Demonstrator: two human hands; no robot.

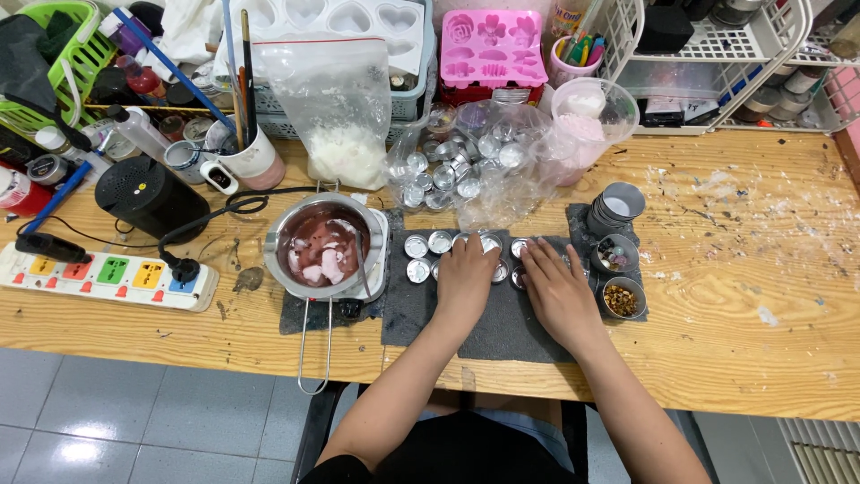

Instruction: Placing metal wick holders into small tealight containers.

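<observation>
From the head camera, both hands are lying palm down on a dark grey mat (502,327) at the front edge of a wooden table (743,305). The left hand (466,273) is resting flat with its fingers stretched forward and close together, covering part of a group of small round metal cups (428,244) that are sitting in rows on the mat. Its fingertips are touching the cups at the top of the group, but whether it is gripping any of them cannot be told. The right hand (557,289) is lying just beside it, fingers spread a little and pointing up and to the left, with its fingertips at the cups on the right end of the rows; it is not closed around anything that shows.

To the right of that hand, two small round tins (620,298) are sitting on the mat, each holding dried bits, and a stack of grey cups (616,208) is standing behind them. To the left of the mat, a metal pot (324,246) with a long wire handle is sitting on a small burner, holding pinkish liquid and pale lumps. Behind the cups, a clear plastic bag (466,161) is holding more of the same metal cups. A white power strip (107,276) with coloured switches is lying at the far left.
</observation>
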